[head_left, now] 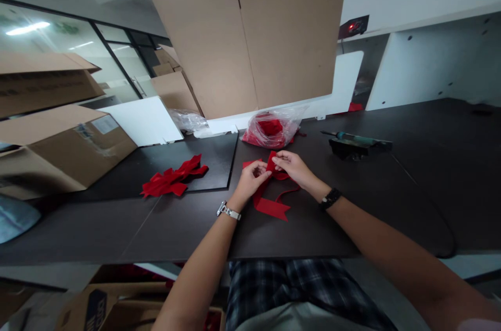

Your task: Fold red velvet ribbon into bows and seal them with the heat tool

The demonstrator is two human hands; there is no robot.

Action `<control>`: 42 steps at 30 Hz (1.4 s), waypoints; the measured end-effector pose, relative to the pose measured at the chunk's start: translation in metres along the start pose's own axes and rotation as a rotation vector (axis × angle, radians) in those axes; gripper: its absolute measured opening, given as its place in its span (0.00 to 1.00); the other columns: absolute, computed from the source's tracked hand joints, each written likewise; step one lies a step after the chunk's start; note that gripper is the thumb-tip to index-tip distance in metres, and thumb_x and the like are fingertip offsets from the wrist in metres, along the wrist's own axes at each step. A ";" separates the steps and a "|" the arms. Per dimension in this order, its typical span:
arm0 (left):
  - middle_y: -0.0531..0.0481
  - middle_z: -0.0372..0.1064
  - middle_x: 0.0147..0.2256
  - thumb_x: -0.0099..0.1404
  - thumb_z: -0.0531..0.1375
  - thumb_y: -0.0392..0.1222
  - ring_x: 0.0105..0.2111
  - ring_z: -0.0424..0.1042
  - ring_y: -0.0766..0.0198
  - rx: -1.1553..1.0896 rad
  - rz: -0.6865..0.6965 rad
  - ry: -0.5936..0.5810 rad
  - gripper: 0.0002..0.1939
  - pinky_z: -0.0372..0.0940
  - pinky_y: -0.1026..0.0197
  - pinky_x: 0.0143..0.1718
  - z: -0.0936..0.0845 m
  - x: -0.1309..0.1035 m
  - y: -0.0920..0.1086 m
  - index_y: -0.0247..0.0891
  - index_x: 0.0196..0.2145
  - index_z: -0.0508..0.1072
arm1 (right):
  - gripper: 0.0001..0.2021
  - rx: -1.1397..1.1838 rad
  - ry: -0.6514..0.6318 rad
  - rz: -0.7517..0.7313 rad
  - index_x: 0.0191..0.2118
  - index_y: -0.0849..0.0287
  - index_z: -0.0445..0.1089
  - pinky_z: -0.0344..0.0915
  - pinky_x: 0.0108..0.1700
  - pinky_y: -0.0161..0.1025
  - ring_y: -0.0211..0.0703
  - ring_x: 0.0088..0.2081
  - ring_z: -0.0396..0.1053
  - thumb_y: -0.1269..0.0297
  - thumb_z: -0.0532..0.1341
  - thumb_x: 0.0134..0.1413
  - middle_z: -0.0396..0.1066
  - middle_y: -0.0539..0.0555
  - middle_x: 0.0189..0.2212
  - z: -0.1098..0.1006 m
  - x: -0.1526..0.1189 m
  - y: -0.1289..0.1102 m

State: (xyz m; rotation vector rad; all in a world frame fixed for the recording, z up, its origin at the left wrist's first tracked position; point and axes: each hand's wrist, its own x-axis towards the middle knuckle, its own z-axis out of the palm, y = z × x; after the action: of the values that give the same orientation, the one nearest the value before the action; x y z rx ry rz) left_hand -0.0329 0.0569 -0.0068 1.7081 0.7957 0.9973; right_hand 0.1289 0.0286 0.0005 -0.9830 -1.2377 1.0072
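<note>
A red ribbon (274, 208) with a notched end hangs down onto the dark table between my hands. My left hand (252, 180) pinches a fold of it from the left. From the right, my right hand (293, 166) pinches the same fold near its top, fingertips close to those of the left. A thin red strand curves to the right below the fold. Part of the ribbon is hidden behind my fingers. Just beyond my hands sits a clear plastic bag (291, 121) with red material inside. To the left lies a pile of red ribbon bows (172, 178).
A soldering iron (352, 138) rests on a dark holder at the right, its cord trailing along the table (395, 205). Cardboard boxes (74, 151) stand at the left. A tall cardboard panel (289, 33) rises behind the table. An open carton (105, 299) is below the front edge.
</note>
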 end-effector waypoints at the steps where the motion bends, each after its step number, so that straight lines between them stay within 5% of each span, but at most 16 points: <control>1: 0.53 0.65 0.26 0.52 0.65 0.41 0.26 0.62 0.76 0.003 -0.003 -0.004 0.14 0.57 0.71 0.31 0.000 0.000 0.000 0.30 0.34 0.70 | 0.17 -0.001 0.001 -0.001 0.28 0.59 0.65 0.63 0.34 0.36 0.35 0.26 0.64 0.51 0.66 0.39 0.66 0.47 0.22 0.000 0.000 0.000; 7: 0.49 0.70 0.32 0.51 0.66 0.45 0.33 0.67 0.72 -0.088 -0.037 -0.032 0.17 0.61 0.70 0.39 0.002 0.002 -0.001 0.30 0.34 0.71 | 0.17 -0.002 0.003 0.009 0.28 0.60 0.67 0.65 0.36 0.37 0.37 0.27 0.67 0.50 0.66 0.40 0.68 0.49 0.22 -0.001 -0.001 0.000; 25: 0.53 0.64 0.25 0.50 0.66 0.48 0.26 0.61 0.75 -0.072 -0.046 -0.026 0.18 0.56 0.70 0.32 -0.001 0.001 0.002 0.30 0.28 0.68 | 0.19 0.054 -0.001 0.074 0.29 0.59 0.66 0.69 0.33 0.37 0.38 0.26 0.71 0.48 0.65 0.42 0.70 0.50 0.22 -0.002 0.003 0.006; 30: 0.55 0.60 0.24 0.52 0.65 0.53 0.25 0.57 0.76 -0.054 0.021 -0.016 0.21 0.54 0.70 0.31 -0.001 -0.001 0.002 0.30 0.27 0.66 | 0.18 0.034 -0.081 0.057 0.33 0.60 0.69 0.67 0.35 0.35 0.37 0.29 0.70 0.56 0.70 0.34 0.72 0.50 0.27 0.000 -0.002 -0.002; 34: 0.54 0.61 0.25 0.51 0.64 0.56 0.26 0.58 0.76 -0.029 0.020 -0.053 0.23 0.55 0.70 0.32 -0.002 0.000 0.000 0.30 0.28 0.66 | 0.15 -0.014 -0.093 0.039 0.26 0.62 0.68 0.62 0.32 0.34 0.34 0.25 0.65 0.56 0.69 0.34 0.69 0.48 0.22 0.001 -0.002 -0.003; 42: 0.47 0.69 0.39 0.57 0.62 0.48 0.40 0.67 0.67 0.439 0.084 0.000 0.17 0.61 0.63 0.46 -0.003 0.000 -0.016 0.32 0.40 0.69 | 0.17 -0.102 -0.083 0.021 0.23 0.60 0.63 0.60 0.32 0.36 0.36 0.26 0.64 0.52 0.66 0.39 0.67 0.49 0.22 -0.012 0.004 0.001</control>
State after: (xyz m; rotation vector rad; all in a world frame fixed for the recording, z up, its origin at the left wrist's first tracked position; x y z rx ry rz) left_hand -0.0368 0.0637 -0.0207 2.1288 1.0035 0.9232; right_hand 0.1412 0.0322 -0.0002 -1.0440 -1.3611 1.0182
